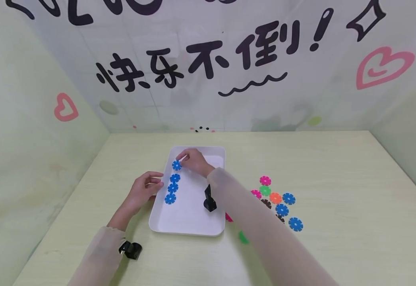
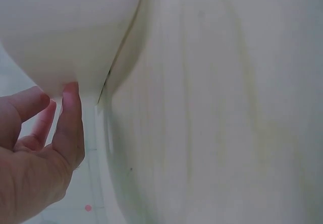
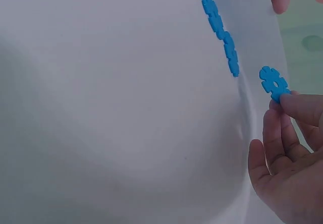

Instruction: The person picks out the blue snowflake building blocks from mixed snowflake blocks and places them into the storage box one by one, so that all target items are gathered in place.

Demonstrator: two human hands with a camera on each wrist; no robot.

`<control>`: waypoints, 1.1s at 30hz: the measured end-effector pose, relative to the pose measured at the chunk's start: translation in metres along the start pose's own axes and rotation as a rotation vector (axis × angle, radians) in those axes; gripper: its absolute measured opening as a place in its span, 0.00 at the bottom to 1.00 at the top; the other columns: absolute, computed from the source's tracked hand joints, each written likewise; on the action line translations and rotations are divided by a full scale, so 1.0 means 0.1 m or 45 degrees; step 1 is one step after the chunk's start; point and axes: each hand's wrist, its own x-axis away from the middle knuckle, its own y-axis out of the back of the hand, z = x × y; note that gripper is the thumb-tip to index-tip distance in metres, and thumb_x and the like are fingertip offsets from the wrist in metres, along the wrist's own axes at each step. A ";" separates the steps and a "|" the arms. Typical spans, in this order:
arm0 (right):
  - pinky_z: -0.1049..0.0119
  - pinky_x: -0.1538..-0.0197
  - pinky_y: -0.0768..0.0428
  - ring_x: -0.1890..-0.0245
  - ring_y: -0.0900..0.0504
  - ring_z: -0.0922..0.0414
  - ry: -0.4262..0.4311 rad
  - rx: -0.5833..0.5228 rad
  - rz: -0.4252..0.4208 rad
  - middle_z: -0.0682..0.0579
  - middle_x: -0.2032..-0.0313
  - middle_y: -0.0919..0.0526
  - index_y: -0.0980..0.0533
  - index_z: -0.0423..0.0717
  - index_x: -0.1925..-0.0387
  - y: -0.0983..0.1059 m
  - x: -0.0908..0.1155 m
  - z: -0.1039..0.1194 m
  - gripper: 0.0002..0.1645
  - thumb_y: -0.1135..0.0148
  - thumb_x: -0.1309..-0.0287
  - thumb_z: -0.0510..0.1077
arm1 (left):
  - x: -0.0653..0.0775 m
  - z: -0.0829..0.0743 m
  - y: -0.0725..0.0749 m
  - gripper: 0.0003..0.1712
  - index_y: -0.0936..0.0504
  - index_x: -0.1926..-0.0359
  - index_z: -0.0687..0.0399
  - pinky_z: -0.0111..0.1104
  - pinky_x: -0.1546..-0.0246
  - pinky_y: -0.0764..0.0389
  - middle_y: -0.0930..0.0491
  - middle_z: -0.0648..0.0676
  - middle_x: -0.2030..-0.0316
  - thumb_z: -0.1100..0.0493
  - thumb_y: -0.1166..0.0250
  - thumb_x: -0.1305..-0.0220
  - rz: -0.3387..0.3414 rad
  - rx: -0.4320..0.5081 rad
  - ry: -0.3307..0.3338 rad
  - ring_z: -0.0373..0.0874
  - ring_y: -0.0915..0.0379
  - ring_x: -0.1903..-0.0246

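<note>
Your right arm stretches over the tray (image 1: 193, 216), right hand (image 1: 194, 162) pinching a blue disc (image 3: 271, 77) at its fingertips, just beyond three joined blue discs (image 1: 172, 190). Left of that grip, your left hand (image 1: 140, 194) curves loosely, fingers parted, at the tray's rim.

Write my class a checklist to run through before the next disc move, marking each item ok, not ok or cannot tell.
1. Right hand pinches one blue disc: ok.
2. Three blue discs stand in line along the left side inside the white tray: ok.
3. Those three are interlocked, rather than merely touching: cannot tell.
4. The pinched disc meets the line: not ok, a gap shows between them.
5. Left hand is at the tray's left edge: ok; whether its fingers grip firmly: cannot tell.
6. More blue discs lie on the table, right of the tray: ok, three show.
</note>
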 end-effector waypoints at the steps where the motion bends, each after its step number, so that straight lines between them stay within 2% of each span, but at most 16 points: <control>1: 0.72 0.61 0.26 0.64 0.26 0.57 -0.006 -0.001 -0.006 0.52 0.63 0.22 0.20 0.44 0.59 -0.02 -0.01 -0.02 0.10 0.42 0.42 0.35 | 0.00 0.00 0.00 0.22 0.32 0.42 0.57 0.37 0.62 0.21 0.30 0.62 0.53 0.58 0.42 0.36 -0.001 -0.001 0.002 0.52 0.28 0.58; 8: 0.71 0.57 0.26 0.63 0.26 0.56 -0.030 -0.006 -0.034 0.53 0.62 0.23 0.20 0.45 0.60 -0.08 0.00 -0.08 0.09 0.43 0.41 0.36 | -0.02 0.01 -0.01 0.22 0.32 0.43 0.56 0.37 0.62 0.21 0.30 0.61 0.52 0.58 0.41 0.36 -0.006 -0.016 0.003 0.52 0.28 0.58; 18: 0.68 0.55 0.26 0.63 0.25 0.56 0.011 0.042 -0.057 0.51 0.62 0.21 0.20 0.43 0.61 -0.15 -0.02 -0.11 0.08 0.41 0.42 0.37 | -0.02 0.03 0.00 0.21 0.32 0.43 0.57 0.37 0.64 0.21 0.30 0.62 0.53 0.60 0.42 0.36 -0.004 0.010 -0.007 0.52 0.27 0.59; 27: 0.70 0.53 0.26 0.62 0.25 0.57 -0.016 0.058 -0.068 0.52 0.60 0.21 0.20 0.45 0.60 -0.13 -0.01 -0.10 0.08 0.42 0.40 0.39 | -0.02 0.01 0.00 0.21 0.32 0.43 0.57 0.37 0.63 0.21 0.30 0.61 0.53 0.59 0.42 0.36 0.000 0.001 -0.001 0.52 0.28 0.59; 33: 0.68 0.54 0.26 0.61 0.25 0.55 -0.034 0.043 -0.060 0.49 0.59 0.21 0.20 0.42 0.60 -0.05 0.01 -0.04 0.09 0.42 0.41 0.38 | -0.01 0.01 0.00 0.21 0.32 0.43 0.56 0.37 0.62 0.21 0.30 0.61 0.53 0.59 0.42 0.36 -0.012 -0.008 0.008 0.52 0.28 0.59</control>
